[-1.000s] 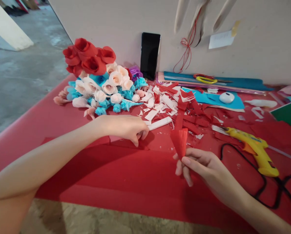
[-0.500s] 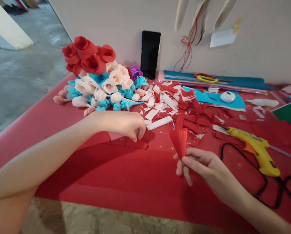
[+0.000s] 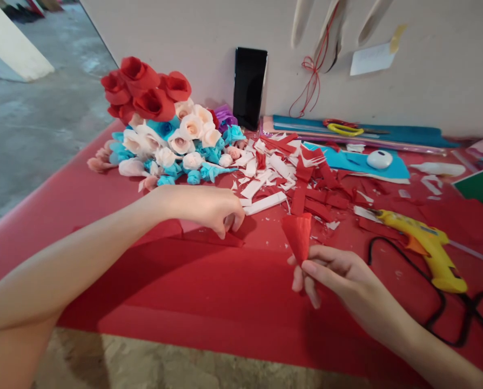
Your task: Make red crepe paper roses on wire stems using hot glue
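Between the thumb and fingers of my right hand (image 3: 326, 270) is a fan-shaped red crepe paper piece (image 3: 297, 232), narrow end down and wide end up. My left hand (image 3: 223, 210) reaches across the table with its fingers curled in and the tips pointing down. Its fingertips are at flat red paper pieces (image 3: 196, 233) on the tabletop; what they pinch, if anything, is hidden. Just beyond the left hand lie white paper strips (image 3: 266, 203) and red paper scraps (image 3: 318, 197).
Paper flowers (image 3: 176, 135) are heaped at the back left. A phone (image 3: 249, 89) leans on the wall. On the right lie a yellow glue gun (image 3: 426, 243) with a black cord, a white oval case (image 3: 379, 159) on blue paper, and scissors (image 3: 344, 129) behind.
My left hand has shifted very slightly over the red paper, its fingers still curled. The right hand holds the red crepe paper piece as before.
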`<act>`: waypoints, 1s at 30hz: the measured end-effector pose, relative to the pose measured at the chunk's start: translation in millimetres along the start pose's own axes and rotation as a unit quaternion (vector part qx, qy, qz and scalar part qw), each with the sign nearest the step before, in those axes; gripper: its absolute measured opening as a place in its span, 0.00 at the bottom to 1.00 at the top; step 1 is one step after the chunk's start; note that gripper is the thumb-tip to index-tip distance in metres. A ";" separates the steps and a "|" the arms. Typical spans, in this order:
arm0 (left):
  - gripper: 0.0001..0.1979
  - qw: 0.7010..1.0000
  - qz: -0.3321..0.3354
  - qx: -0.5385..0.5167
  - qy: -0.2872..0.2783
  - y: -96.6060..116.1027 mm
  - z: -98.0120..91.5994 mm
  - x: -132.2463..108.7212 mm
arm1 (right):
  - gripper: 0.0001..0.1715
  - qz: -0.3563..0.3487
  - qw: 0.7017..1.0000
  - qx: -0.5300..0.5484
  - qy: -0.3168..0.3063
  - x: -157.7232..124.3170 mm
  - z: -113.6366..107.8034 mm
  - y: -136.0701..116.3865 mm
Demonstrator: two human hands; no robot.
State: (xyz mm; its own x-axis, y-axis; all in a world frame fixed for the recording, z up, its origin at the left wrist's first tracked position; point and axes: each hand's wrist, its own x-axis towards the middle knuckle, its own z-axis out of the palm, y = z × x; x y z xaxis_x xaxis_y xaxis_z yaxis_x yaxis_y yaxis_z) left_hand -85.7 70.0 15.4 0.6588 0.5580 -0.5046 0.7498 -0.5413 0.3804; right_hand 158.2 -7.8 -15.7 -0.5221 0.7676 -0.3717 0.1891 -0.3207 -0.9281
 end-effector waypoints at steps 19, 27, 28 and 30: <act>0.03 0.998 0.054 0.007 0.026 -2.1 7.3 5.8 | 0.14 0.001 1.000 -0.002 0.000 1.3 0.2 -0.5; 0.07 0.997 0.073 -0.034 0.014 -3.5 5.1 5.6 | 0.14 0.003 1.000 -0.003 -0.001 1.1 -0.1 0.0; 0.07 0.997 0.073 -0.037 0.013 -4.1 5.0 5.8 | 0.14 0.004 1.000 -0.003 -0.001 1.2 0.0 -0.1; 0.06 0.997 0.072 -0.038 0.016 -5.2 4.9 5.8 | 0.14 0.006 1.000 -0.001 0.001 1.2 0.3 -0.4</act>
State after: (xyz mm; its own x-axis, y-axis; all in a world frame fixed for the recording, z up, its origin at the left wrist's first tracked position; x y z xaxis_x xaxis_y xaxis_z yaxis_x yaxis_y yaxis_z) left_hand -86.1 73.0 6.7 0.7603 0.4988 -0.4162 0.6494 -0.5685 0.5050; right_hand 157.3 -6.9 -15.7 -0.5182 0.7648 -0.3828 0.1975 -0.3285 -0.9236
